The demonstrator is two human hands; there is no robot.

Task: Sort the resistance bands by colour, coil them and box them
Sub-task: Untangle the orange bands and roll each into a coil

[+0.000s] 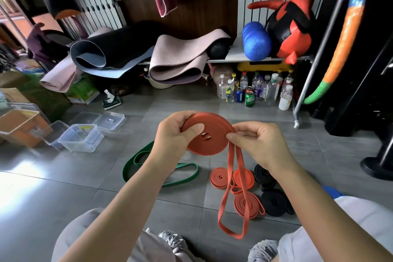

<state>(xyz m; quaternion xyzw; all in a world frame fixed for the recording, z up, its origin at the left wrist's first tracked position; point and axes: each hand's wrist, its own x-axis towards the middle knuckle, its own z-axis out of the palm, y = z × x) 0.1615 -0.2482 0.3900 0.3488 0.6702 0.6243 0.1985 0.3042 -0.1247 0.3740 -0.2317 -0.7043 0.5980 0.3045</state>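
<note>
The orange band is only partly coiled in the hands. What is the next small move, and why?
Probably wind another turn of the loose tail onto the orange coil. The left hand grips the coil, the right hand pinches the tail where it meets the rim, and a long loop of it hangs unwound below.

L hand [176, 134] raised mid-frame: thumb flat on top of orange band coil [214, 125], fingers curled round far rim. R hand [261, 144] just beside it, thumb + index pinching coil's right edge. Both forearms bare, angling in from lower corners, converging twd centre.
</note>
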